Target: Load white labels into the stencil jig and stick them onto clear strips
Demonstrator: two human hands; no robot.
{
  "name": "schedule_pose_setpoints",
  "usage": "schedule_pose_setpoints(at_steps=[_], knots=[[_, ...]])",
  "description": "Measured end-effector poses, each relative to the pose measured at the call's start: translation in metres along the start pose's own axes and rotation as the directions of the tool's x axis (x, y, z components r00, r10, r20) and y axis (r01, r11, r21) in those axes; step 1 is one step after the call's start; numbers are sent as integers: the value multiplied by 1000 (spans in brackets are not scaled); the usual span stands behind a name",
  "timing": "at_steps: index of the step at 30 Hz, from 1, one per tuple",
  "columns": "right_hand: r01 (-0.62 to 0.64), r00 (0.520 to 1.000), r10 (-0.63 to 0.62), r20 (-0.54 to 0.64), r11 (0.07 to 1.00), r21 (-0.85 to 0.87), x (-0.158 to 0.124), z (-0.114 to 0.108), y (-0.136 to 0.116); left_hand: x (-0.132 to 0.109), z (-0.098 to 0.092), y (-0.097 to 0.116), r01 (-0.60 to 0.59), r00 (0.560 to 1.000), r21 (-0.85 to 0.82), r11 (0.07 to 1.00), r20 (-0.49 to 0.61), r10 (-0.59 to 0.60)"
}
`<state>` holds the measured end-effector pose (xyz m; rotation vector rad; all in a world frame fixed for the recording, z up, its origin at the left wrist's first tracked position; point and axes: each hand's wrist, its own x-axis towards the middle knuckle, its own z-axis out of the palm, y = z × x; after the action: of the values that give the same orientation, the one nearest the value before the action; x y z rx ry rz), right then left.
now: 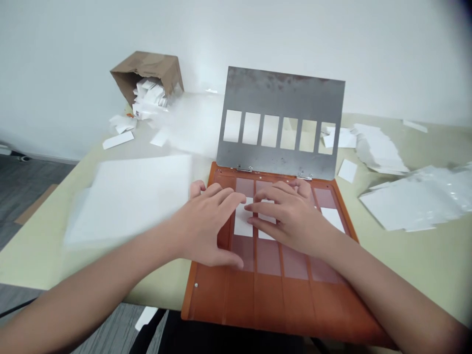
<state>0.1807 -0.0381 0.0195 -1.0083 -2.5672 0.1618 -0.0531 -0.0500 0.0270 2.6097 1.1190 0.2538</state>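
An orange board (239, 300) with several channels lies before me, and a grey metal plate (283, 93) with a row of rectangular windows stands raised on hinges at its far edge. In the left channel rests a small white card (241, 226). My left hand (206, 221) is beside that card, thumb and fingers apart, its index fingertip near the card's top. My right hand (291, 211) is over the middle channels with fingers stretched left, the tips at the card's right side. It partly covers a second white card (266, 233). Another card (332, 219) lies at the right.
A stack of white sheets (140, 196) lies to the left. At the back left, a cardboard box (155, 61) on its side spills white cards. Loose cards (378, 147) and plastic-wrapped white sheets (413, 201) lie on the table's right side. A white wall (295, 34) stands behind.
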Motion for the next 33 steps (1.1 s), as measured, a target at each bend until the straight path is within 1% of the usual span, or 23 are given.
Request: schedule_pose_setpoints(at_steps=[3,7,11,16,20,24,29,33], knots=[[6,1000,-6,-9,1000,1,0,1,-1,0,0,4,16,999,17,1000,42,-17],[14,999,-14,-34,1000,-7,0,2,-1,0,0,6,17,998,38,999,61,-19],[18,999,-19,-28,1000,-12,0,3,-1,0,0,7,12,997,56,998,78,-16],[10,1000,-10,-20,1000,-9,-1,3,-1,-2,1,8,-9,997,76,997,71,3],[-2,1000,2,-17,1000,-19,0,3,-2,-1,1,9,-1,996,71,997,86,-5],[-11,1000,11,12,1000,-20,0,3,-3,-1,1,9,4,996,67,998,89,-10],[-21,1000,21,21,1000,3,0,3,-3,-1,1,9,13,995,66,998,94,-19],[-29,999,29,42,1000,7,0,1,-5,0,2,8,18,997,63,998,74,-23]])
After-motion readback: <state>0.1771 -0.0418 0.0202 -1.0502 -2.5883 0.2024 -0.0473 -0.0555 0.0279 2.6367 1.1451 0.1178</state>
